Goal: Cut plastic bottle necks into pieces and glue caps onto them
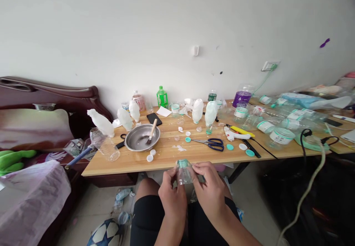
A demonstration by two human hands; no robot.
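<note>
Between my two hands, just in front of the table's near edge, is a clear cut-off bottle top [184, 175] with a greenish threaded neck pointing up. My left hand [173, 192] is closed on its left side, thumb and fingers pinching the plastic. On the other side my right hand [209, 186] grips the rim and wall with thumb and fingertips. Beyond them on the wooden table [166, 161] lie scissors with dark blue handles [215, 144], a teal cap [188, 139] and a white cap [150, 158].
A steel bowl [135, 146] with a brush [152, 131] stands left of centre. White-wrapped bottles [198, 111] stand further back. A yellow and white glue gun [238, 132] lies to the right, near many clear bottles [281, 137]. A ball [105, 233] rests on the floor.
</note>
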